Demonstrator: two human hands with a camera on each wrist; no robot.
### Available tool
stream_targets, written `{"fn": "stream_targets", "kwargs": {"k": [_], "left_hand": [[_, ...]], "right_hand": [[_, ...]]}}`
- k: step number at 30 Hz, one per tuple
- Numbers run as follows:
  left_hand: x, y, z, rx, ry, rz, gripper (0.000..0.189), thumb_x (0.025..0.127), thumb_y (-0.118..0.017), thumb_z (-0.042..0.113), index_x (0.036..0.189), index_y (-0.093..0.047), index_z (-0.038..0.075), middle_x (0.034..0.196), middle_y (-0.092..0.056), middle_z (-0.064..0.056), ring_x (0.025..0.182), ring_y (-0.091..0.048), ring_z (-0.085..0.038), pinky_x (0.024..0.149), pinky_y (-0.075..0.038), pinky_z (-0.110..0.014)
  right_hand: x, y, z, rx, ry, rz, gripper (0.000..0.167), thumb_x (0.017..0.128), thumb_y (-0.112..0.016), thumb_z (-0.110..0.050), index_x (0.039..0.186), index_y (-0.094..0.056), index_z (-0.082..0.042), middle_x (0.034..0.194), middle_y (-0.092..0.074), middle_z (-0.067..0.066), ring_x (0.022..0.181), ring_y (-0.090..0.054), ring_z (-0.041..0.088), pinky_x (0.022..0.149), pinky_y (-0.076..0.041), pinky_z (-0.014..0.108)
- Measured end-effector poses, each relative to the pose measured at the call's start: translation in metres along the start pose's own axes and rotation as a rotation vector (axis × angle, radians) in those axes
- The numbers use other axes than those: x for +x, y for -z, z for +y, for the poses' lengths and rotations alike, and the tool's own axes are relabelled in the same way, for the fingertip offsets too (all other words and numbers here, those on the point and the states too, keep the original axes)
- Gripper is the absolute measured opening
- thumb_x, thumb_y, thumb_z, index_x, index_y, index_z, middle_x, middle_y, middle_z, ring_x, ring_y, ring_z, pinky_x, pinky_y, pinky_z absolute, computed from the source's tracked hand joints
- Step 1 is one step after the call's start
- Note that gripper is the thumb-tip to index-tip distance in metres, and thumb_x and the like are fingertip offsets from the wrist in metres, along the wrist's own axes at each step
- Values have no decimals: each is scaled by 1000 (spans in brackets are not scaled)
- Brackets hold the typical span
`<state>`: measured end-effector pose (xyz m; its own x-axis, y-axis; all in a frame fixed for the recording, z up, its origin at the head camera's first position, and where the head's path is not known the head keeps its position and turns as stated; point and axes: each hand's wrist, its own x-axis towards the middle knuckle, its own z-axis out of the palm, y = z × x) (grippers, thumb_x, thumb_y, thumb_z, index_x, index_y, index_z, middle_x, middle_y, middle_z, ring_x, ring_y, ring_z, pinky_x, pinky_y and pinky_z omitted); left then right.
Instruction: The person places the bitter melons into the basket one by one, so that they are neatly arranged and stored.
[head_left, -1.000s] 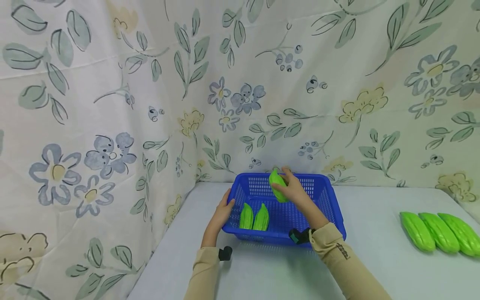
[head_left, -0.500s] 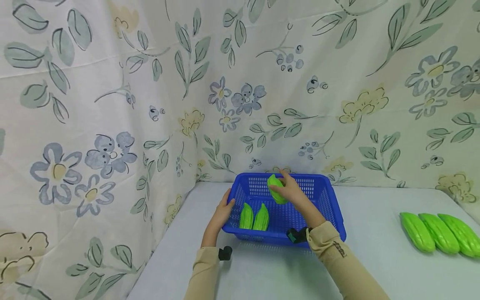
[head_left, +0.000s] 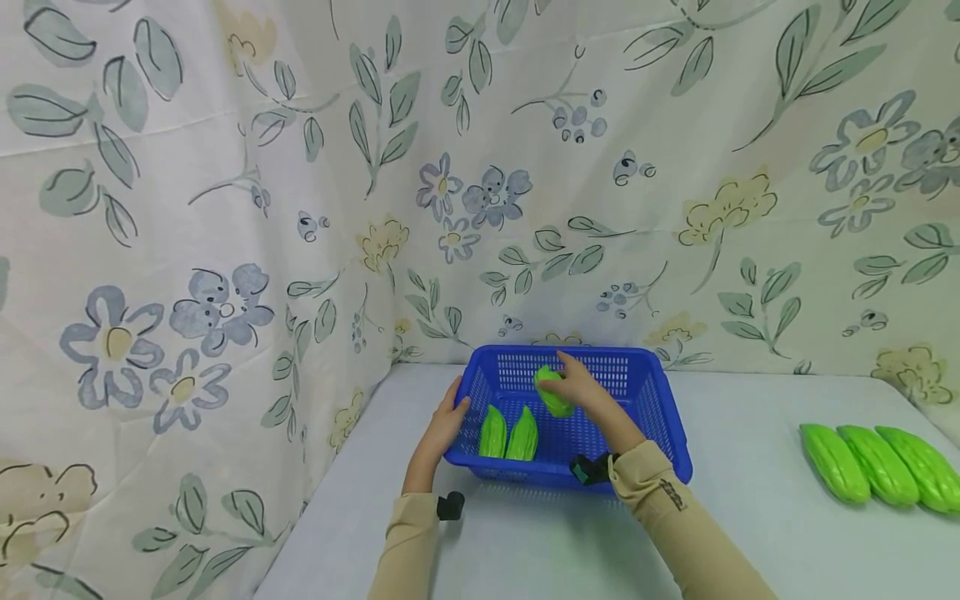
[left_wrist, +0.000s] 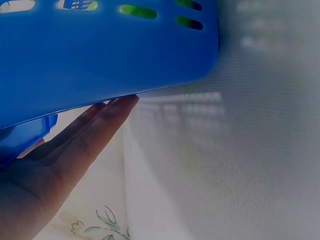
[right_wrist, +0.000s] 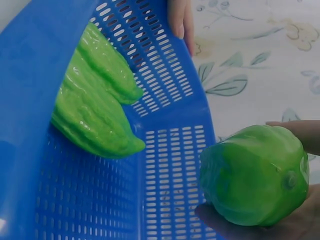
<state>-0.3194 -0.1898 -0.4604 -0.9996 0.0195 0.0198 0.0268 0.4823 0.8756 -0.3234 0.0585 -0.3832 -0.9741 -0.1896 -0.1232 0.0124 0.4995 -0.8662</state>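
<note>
My right hand [head_left: 579,388] grips a bright green, ridged bitter melon [head_left: 553,397] over the blue plastic basket [head_left: 570,474]. The right wrist view shows the blunt end of this bitter melon [right_wrist: 260,175] with thumb and fingers round its sides. Two more bitter melons [head_left: 492,433] lie side by side in the basket's left part, pointed ends away from me. My left hand [head_left: 447,423] holds the basket's left side, thumb at the rim. From the left wrist, the left hand's fingers [left_wrist: 95,127] lie straight along the outside of the basket wall [left_wrist: 115,55].
Three bitter melons [head_left: 877,465] lie in a row on the white table [head_left: 750,533] at the right. A flowered cloth [head_left: 570,183] hangs behind the table and along its left side, close behind the basket's back rim.
My right hand has moved down with its bitter melon, lower into the basket. The left hand and the basket have stayed put.
</note>
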Motion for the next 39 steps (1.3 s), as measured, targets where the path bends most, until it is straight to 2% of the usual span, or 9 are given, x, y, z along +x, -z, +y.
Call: {"fn": "stream_targets", "kwargs": {"k": [18,26,39], "left_hand": [[2,-1,-1,16,-3,4,57,105,-37,26,157,-19,11,160,-24,-22,147,-20,-48,114,-20,-68],[3,-1,-1,14,-10,4,56,105,-38,24,157,-19,10,160,-24,-22,147,-20,-48,114,-20,-70],[2,-1,-2,15,-5,-2,57,105,-37,26,157,-18,10,160,-24,-22,147,-20,-48,114,-20,-68]], "right_hand": [[6,-5,10,-37,-31,-23,76,96,-58,-20,154,-14,4,154,-26,33,138,-37,49,112,-35,58],[7,-7,14,-63,-50,-35,77,95,-58,-22,152,-16,7,157,-18,32,144,-23,50,116,-27,60],[5,-10,15,-131,-54,-43,74,95,-58,-22,150,-21,10,154,-24,34,141,-30,51,114,-32,59]]}}
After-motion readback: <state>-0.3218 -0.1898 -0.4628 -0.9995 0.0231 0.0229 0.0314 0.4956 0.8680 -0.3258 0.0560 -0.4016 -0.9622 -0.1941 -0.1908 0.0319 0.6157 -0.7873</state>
